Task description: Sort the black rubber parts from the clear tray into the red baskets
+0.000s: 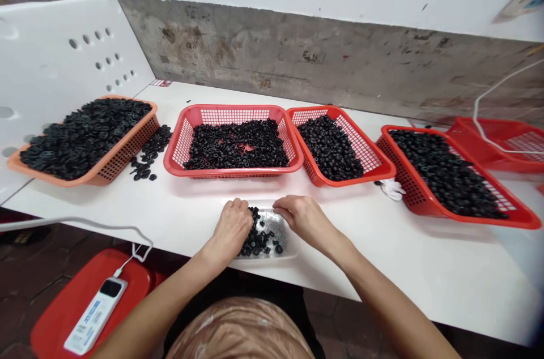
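Note:
A shallow clear plastic tray (289, 247) lies at the table's front edge, holding a heap of small black rubber rings (258, 241). My left hand (232, 227) curls over the far end of the heap, its fingertips down among the rings. Whether it grips any is hidden. My right hand (301, 218) rests at the tray's far right rim, fingers pointing left toward the heap and close to it.
Beyond the tray stand an orange basket (131, 155) and red baskets (182, 144) (365, 149) (425, 195) full of black rings, with loose rings (147, 158) on the white table (127, 206). A cable crosses a further red basket (505, 138). A white device (96, 315) lies on a red stool (85, 296) below.

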Available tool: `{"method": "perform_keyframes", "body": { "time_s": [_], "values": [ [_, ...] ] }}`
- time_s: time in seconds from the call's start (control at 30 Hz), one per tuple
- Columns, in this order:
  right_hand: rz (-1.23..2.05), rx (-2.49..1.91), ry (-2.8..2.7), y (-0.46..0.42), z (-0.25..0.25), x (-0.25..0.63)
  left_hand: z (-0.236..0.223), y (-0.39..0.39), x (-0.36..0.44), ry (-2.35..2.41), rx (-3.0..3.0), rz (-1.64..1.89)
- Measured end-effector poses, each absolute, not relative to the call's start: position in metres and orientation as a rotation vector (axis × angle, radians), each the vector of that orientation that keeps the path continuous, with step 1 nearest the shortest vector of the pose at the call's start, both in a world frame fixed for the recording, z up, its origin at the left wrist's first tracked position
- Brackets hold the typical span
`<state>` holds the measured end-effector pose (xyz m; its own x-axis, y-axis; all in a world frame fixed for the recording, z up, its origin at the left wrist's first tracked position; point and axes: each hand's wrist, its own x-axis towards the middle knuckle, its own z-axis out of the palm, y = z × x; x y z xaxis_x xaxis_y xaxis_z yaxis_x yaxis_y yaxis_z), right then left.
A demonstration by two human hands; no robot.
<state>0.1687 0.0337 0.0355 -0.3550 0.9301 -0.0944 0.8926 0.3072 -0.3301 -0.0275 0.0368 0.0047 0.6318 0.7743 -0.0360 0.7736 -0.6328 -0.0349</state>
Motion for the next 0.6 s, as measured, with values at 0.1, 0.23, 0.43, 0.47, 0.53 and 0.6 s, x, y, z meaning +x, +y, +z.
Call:
{"method": "perform_keyframes", "body": {
  "time_s": [0.1, 0.23, 0.43, 0.47, 0.53, 0.6],
  "values": [
    [0.419, -1.798, -2.586, 0.029, 0.026, 0.156, 0.003, 0.035, -0.030, -1.379, -2.818, 0.021],
    [0.408, -1.816, -2.687, 0.027, 0.014, 0.136, 0.001, 0.029, -0.038, -1.473, -2.804, -0.079],
    [0.424, -1.762, -2.796, 0.033, 0.007, 0.128, -0.001, 0.009, -0.053, -1.780, -2.903, -0.752],
    [0.426, -1.747, -2.801, 0.033, 0.005, 0.129, -0.002, 0.006, -0.054, -1.831, -2.918, -0.910],
    [0.429, -1.725, -2.800, 0.032, 0.002, 0.131, -0.004, 0.002, -0.056, -1.905, -2.918, -1.115],
    [0.432, -1.711, -2.784, 0.030, -0.003, 0.131, -0.006, 0.000, -0.055, -1.942, -2.895, -1.233]
  ]
}}
